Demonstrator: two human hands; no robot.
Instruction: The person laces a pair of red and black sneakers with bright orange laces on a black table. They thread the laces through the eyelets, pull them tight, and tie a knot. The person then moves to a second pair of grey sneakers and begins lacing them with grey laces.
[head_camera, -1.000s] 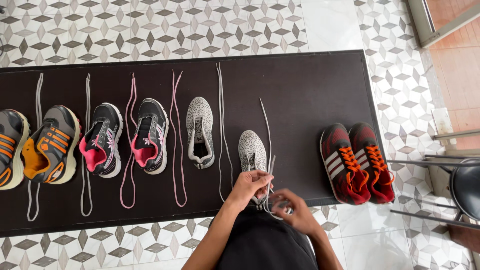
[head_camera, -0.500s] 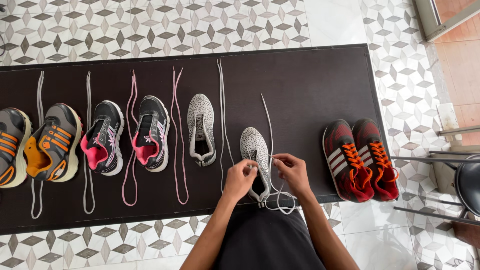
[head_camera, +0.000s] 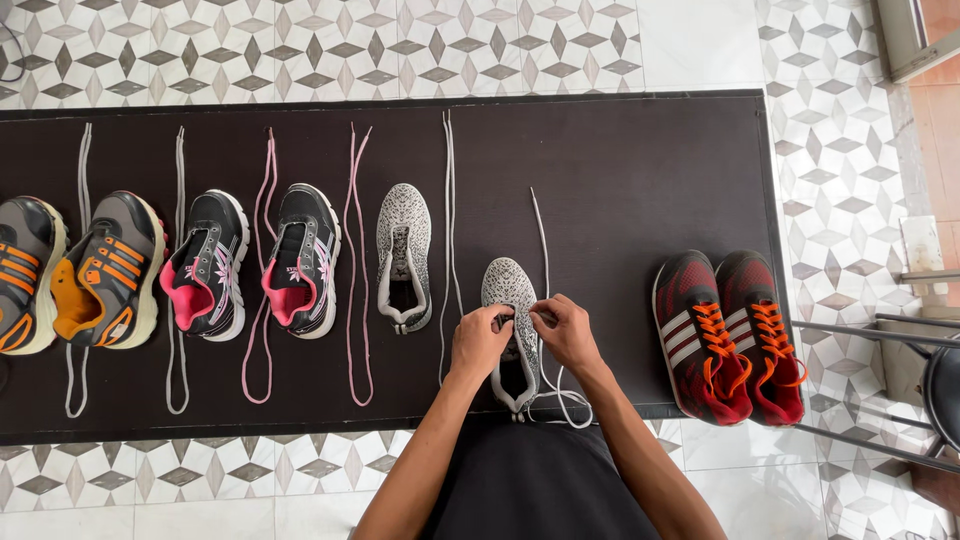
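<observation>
A grey speckled shoe (head_camera: 508, 285) lies on the dark table (head_camera: 620, 170) near its front edge. My left hand (head_camera: 481, 341) and my right hand (head_camera: 564, 332) sit over the shoe's middle, each pinching the white lace (head_camera: 543, 235) at the eyelets. One lace end runs up the table beyond the toe; the other loops down by the heel. Its unlaced twin shoe (head_camera: 404, 255) stands just left, with a loose white lace (head_camera: 449, 200) beside it.
A red pair with orange laces (head_camera: 730, 335) stands at the right end. To the left are a black-and-pink pair (head_camera: 255, 262) with pink laces (head_camera: 355, 260) alongside and a grey-and-orange pair (head_camera: 75, 275). A metal stool (head_camera: 940, 385) is at the right on the patterned floor.
Both hands have moved up from the shoe's heel to its middle and come together on the lace. The view has shifted slightly.
</observation>
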